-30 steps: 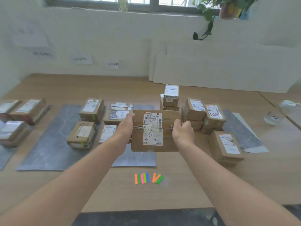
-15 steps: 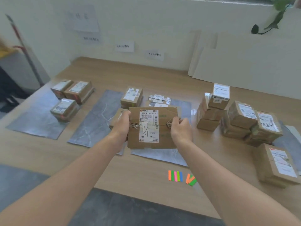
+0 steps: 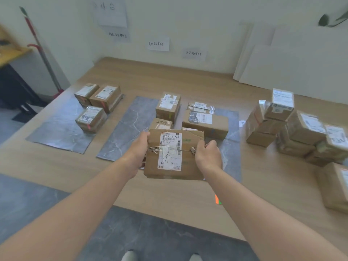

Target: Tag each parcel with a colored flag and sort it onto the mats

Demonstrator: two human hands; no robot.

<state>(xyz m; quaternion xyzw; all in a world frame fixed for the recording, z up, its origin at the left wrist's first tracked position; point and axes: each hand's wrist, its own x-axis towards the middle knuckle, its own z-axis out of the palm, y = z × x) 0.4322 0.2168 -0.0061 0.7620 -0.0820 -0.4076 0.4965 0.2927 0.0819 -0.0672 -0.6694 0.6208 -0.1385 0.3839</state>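
The white shipping label (image 3: 170,150) on the near flat parcel (image 3: 190,166) reads "507 N705 A68" above a barcode, with a large handwritten "济" lower down, while the handwritten paper signs (image 3: 158,43) on the far wall are too blurred to read.

Middle mat (image 3: 122,134) lies open on its left; parcels (image 3: 168,107) crowd its right, and a parcel pile (image 3: 293,132) blocks the surface (image 3: 188,80) farther right.

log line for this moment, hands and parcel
held parcel: flat cardboard, label up | left hand: grips its left edge | right hand: grips its right edge | colored flags: on table
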